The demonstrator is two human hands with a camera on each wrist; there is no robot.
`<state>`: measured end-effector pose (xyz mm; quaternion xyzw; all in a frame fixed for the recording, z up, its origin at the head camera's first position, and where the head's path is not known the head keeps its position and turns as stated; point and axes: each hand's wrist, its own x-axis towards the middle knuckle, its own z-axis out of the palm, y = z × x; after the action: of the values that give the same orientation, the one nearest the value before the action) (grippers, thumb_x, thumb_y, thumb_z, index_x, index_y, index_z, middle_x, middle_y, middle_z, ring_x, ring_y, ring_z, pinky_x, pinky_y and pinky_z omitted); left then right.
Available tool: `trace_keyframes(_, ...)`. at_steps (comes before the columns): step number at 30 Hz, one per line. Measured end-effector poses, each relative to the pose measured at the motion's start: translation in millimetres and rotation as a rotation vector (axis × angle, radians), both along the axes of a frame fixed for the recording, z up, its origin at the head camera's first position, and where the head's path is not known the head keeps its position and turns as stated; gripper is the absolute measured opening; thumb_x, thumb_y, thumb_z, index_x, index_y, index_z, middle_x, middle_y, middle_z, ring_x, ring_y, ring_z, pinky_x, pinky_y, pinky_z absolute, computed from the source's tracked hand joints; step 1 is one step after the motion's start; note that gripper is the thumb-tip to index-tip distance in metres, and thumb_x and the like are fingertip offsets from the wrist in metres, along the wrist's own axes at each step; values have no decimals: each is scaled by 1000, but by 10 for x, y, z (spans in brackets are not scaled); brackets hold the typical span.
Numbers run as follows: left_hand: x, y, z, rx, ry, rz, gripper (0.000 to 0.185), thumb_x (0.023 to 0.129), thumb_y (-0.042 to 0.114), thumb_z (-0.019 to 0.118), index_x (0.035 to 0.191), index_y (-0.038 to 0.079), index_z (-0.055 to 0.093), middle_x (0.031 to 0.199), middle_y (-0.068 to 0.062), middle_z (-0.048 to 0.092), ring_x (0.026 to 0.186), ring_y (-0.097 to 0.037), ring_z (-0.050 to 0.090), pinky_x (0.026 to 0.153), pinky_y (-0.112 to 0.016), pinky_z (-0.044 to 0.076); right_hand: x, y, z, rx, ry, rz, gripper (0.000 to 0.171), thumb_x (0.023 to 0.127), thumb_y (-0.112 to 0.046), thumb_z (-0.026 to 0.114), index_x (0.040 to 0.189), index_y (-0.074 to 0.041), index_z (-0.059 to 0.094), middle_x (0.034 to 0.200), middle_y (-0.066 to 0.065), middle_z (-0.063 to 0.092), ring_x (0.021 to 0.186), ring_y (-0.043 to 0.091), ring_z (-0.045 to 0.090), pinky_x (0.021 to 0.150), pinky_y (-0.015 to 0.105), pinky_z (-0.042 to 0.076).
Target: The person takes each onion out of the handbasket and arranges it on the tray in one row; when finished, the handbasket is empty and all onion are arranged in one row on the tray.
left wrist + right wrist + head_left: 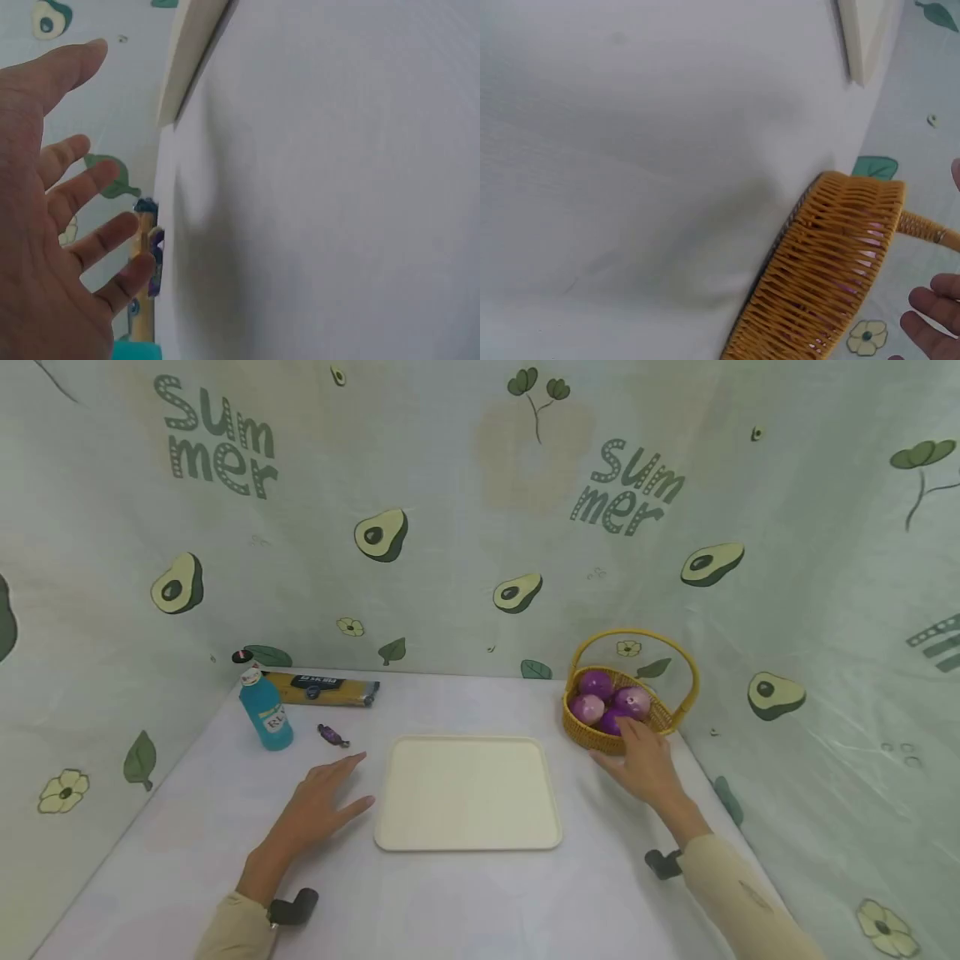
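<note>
A yellow wicker basket (651, 717) with a hoop handle stands at the back right and holds several purple onions (597, 683). My right hand (643, 763) reaches to the basket's near rim with straight fingers, the tips at the front onions. In the right wrist view the basket wall (832, 277) fills the lower right and my fingertips (930, 315) show beside it. A cream tray (468, 791) lies bare in the middle. My left hand (322, 802) rests flat on the white cloth left of the tray, fingers spread (67, 217), holding nothing.
At the back left stand a blue bottle (266, 710), a purple wrapped candy (331, 735) and a long yellow packet (322, 690) against the wall. Avocado-print fabric walls close in the table on three sides. The tray's edge (191, 56) shows in the left wrist view.
</note>
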<state>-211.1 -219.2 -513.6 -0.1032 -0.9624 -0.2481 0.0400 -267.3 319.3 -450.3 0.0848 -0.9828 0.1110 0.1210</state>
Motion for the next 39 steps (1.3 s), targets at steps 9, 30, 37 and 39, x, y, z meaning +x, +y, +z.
trace_keyframes(9,-145,111,-164,132,-48,-41,76,93,67,55,155,27,38,157,-7,40,135,-34,35,107,-65,33,-211,22,19,-55,25,38,77,94,-46,66,146,6,42,147,29,42,136,46,35,110,66,22)
trace_keyframes(30,-53,88,-315,82,-28,-71,64,97,55,58,155,37,37,152,2,47,134,-38,33,103,-70,29,-533,77,51,-96,-92,-3,68,97,-34,66,146,6,40,145,32,42,136,48,33,110,69,17)
trace_keyframes(37,-90,91,-337,84,5,-103,61,97,52,59,153,36,41,153,13,45,133,-31,34,105,-62,28,-635,148,90,-75,-90,-7,68,97,-32,66,145,8,40,144,33,42,133,51,36,112,65,24)
trace_keyframes(39,-103,101,-340,85,4,-107,60,97,52,59,153,36,42,153,14,44,134,-31,34,105,-62,27,-657,174,101,-61,-91,-11,68,97,-31,67,144,9,40,143,34,42,132,52,36,111,65,25)
